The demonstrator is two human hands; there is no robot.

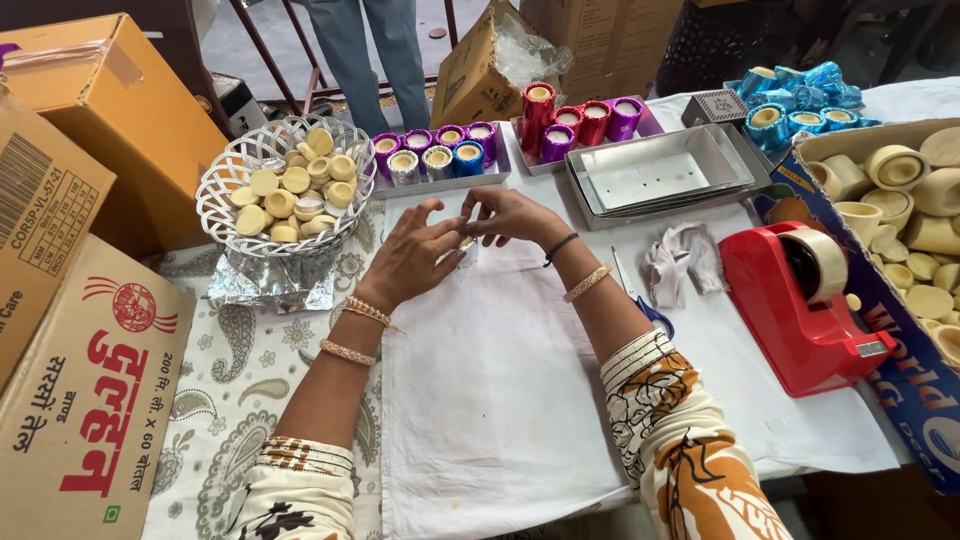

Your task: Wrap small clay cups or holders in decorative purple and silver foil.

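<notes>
Both hands (462,240) over white cloth (480,380)

Two hands (415,255), one red tape dispenser (800,305), one white basket (225,190), two stacked trays (650,180)

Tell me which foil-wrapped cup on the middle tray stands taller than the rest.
The red foil-wrapped cup at the left end of the middle tray. It rises well above the low red and purple cups beside it.
</notes>
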